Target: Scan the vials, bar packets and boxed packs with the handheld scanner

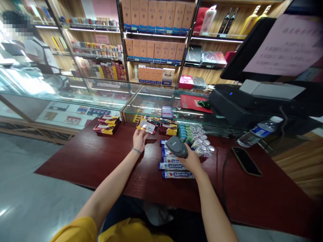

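My left hand (pixel 139 138) grips a flat red and gold snack packet (pixel 147 126) by its near edge and holds it just above the dark red counter (pixel 101 161). My right hand (pixel 189 160) is closed round a grey barcode scanner (pixel 177 146) whose head points toward that packet. Under the scanner lie several blue and white wrapped bars (pixel 173 166) in a row. More red and gold packets (pixel 168 129) are stacked just beyond the held one.
Another stack of red packets (pixel 107 124) sits at the left. Green rolls and silver-wrapped sweets (pixel 199 138) lie to the right, then a black phone (pixel 246 161) and a tipped water bottle (pixel 259 131). A till (pixel 242 101) stands on the glass case. A person (pixel 37 50) stands far left.
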`<state>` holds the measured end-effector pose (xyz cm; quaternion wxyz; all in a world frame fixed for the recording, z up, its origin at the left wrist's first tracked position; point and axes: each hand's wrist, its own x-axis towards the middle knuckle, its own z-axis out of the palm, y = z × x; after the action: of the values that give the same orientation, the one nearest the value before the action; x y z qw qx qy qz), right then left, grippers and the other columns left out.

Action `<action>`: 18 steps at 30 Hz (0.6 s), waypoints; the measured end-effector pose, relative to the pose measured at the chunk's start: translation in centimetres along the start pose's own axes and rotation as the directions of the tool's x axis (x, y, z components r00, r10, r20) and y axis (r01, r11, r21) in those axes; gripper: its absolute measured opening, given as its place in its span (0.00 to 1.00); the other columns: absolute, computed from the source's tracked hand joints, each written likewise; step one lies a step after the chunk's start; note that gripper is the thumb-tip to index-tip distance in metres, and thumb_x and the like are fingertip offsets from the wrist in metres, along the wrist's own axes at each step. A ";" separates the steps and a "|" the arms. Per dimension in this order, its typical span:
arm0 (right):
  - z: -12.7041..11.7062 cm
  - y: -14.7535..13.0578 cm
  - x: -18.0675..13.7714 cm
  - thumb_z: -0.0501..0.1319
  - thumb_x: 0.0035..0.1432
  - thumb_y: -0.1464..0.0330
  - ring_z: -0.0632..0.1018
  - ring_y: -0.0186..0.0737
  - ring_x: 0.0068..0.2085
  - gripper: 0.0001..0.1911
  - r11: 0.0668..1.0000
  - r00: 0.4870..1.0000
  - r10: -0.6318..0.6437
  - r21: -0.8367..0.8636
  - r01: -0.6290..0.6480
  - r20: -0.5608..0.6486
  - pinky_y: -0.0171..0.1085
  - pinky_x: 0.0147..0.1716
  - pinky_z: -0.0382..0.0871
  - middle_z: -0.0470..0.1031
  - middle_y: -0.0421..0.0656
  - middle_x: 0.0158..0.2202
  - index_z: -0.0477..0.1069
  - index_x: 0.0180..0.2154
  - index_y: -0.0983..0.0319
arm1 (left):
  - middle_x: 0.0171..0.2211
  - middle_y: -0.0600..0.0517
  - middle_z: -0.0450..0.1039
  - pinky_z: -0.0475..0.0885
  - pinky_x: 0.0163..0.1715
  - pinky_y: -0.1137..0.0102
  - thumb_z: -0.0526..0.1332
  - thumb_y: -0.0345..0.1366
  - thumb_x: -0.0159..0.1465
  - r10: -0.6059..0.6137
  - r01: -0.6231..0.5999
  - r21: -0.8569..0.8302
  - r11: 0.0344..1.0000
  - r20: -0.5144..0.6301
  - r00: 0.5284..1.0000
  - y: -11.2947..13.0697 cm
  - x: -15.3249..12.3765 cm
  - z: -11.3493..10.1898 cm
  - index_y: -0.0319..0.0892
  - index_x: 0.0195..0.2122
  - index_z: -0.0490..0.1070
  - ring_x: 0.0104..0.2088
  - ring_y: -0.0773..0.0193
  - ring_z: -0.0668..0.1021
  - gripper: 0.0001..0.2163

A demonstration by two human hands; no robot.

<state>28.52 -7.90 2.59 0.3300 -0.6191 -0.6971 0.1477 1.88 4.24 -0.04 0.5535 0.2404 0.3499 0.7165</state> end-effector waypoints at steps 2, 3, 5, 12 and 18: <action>-0.1 0.1 0.1 0.67 0.50 0.61 0.84 0.51 0.36 0.28 0.999 1.000 0.015 0.032 -0.015 -0.002 0.39 0.34 0.73 0.84 0.41 0.34 0.70 0.54 0.55 | 0.37 0.51 0.79 0.77 0.42 0.69 0.72 0.39 0.57 0.139 -0.139 0.139 0.981 0.005 0.990 1.5 0.6 0.1 0.42 0.41 0.75 0.38 0.64 0.80 0.13; -0.1 0.1 0.1 0.67 0.50 0.61 0.84 0.51 0.36 0.27 0.999 1.000 0.026 0.047 -0.026 -0.008 0.39 0.35 0.74 0.84 0.41 0.34 0.71 0.54 0.55 | 0.38 0.50 0.79 0.76 0.42 0.69 0.71 0.40 0.58 0.217 -0.214 0.214 0.953 0.007 0.976 2.4 1.0 0.1 0.41 0.41 0.76 0.38 0.63 0.80 0.12; -0.3 0.2 0.1 0.67 0.51 0.59 0.84 0.51 0.38 0.25 0.997 0.999 0.042 0.070 -0.040 -0.029 0.40 0.37 0.75 0.83 0.41 0.33 0.72 0.52 0.55 | 0.37 0.50 0.79 0.76 0.43 0.68 0.69 0.40 0.60 0.362 -0.344 0.357 0.869 0.019 0.932 4.5 1.8 -0.2 0.41 0.40 0.77 0.39 0.62 0.80 0.11; -0.1 1.6 0.2 0.67 0.51 0.56 0.84 0.55 0.42 0.27 0.992 0.994 0.048 0.120 -0.036 -0.098 0.46 0.42 0.77 0.84 0.43 0.34 0.72 0.52 0.57 | 0.40 0.50 0.80 0.71 0.54 0.65 0.67 0.39 0.62 0.605 -0.540 0.700 0.467 0.193 0.773 12.2 4.0 -6.0 0.46 0.42 0.80 0.46 0.56 0.78 0.08; 0.2 2.8 0.4 0.70 0.47 0.56 0.84 0.55 0.41 0.30 0.990 0.986 0.042 0.137 -0.020 -0.160 0.46 0.41 0.78 0.84 0.45 0.34 0.74 0.52 0.59 | 0.45 0.45 0.80 0.71 0.51 0.65 0.60 0.38 0.68 0.585 -0.498 0.866 -0.058 0.433 0.686 17.1 5.2 -12.9 0.46 0.50 0.80 0.48 0.54 0.79 0.13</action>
<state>30.54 -6.92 0.85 0.4245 -0.6161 -0.6467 0.1484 -19.61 3.75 4.58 -0.0627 0.6155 0.6023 0.5044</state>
